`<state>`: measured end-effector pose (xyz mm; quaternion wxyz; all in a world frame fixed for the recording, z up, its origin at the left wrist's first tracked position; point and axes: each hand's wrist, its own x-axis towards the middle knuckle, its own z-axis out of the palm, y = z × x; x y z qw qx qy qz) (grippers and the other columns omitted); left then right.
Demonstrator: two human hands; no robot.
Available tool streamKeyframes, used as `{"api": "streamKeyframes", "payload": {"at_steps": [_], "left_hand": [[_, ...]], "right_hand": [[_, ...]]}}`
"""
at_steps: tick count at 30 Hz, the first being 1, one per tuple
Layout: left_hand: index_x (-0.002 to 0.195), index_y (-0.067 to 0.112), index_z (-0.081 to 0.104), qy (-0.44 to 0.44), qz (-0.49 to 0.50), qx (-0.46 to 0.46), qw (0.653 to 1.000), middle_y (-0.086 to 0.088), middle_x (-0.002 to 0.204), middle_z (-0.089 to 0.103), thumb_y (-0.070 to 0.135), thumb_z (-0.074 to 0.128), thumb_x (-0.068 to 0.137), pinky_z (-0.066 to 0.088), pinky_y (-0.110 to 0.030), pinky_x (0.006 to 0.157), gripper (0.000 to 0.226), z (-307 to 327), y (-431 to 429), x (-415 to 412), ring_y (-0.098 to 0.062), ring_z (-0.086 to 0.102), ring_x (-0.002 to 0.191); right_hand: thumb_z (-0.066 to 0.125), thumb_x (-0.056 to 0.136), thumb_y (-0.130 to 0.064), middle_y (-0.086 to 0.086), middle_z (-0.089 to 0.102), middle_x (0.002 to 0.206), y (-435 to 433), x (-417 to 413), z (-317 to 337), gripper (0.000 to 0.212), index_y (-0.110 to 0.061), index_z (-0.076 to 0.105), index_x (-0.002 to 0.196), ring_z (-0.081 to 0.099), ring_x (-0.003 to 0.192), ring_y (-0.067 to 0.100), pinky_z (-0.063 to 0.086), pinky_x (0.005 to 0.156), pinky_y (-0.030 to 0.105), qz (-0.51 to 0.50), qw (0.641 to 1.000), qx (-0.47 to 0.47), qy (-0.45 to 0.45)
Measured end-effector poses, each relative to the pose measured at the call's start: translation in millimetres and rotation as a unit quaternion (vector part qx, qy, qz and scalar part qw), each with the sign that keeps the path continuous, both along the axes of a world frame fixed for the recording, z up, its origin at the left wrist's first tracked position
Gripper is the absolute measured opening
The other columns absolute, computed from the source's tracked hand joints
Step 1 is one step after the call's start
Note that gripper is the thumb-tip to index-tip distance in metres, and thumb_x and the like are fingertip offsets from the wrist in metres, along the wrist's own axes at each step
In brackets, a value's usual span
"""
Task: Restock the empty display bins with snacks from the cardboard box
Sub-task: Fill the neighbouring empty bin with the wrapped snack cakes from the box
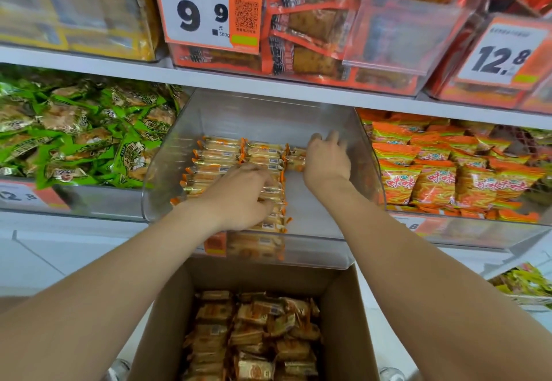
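Observation:
A clear plastic display bin (325,249) sits on the middle shelf, partly filled with rows of orange-and-gold wrapped snack bars (221,156) along its left and back. My left hand (242,195) rests palm-down on the left stack, fingers curled over the bars near the stack's right edge. My right hand (327,159) reaches to the bin's back right and holds a snack bar (295,161) at the end of the back row. Below, an open cardboard box (167,306) holds several more of the same snack bars (257,333). The bin's right half shows bare floor.
Green snack packs (74,133) fill the bin to the left, orange packs (448,165) the bin to the right. The upper shelf carries red-orange packs and price tags reading 9.9 (206,10) and 12.8 (504,52). The shelf edge (268,82) overhangs the bin.

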<state>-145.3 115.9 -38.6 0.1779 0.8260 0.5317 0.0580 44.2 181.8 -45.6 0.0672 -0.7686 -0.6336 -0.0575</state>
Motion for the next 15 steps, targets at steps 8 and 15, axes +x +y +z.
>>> {"api": "streamKeyframes", "payload": {"at_steps": [8, 15], "left_hand": [[0.096, 0.030, 0.064, -0.080, 0.023, 0.170, 0.982, 0.012, 0.090, 0.062, 0.028, 0.060, 0.094, 0.054, -0.039, 0.075, 0.005, 34, -53, -9, -0.017, 0.063, 0.089], [0.096, 0.031, 0.068, -0.045, -0.126, -0.103, 0.986, 0.010, 0.082, 0.069, 0.040, 0.061, 0.099, 0.050, -0.026, 0.070, 0.012, 35, -119, -28, -0.005, 0.063, 0.076]], "right_hand": [[0.061, 0.091, -0.015, 0.015, 0.065, 0.093, -60, -4, 49, 0.005, -0.011, 0.061, 0.093, 0.064, 0.086, 0.038, 0.051, 0.068, 0.038, 0.125, 0.990, 0.013, 0.065], [0.057, 0.088, -0.017, -0.010, 0.065, 0.064, -196, -8, 74, 0.016, -0.026, 0.069, 0.083, 0.061, 0.062, 0.004, 0.054, 0.064, 0.026, 0.313, 0.928, -0.099, 0.173]]}}
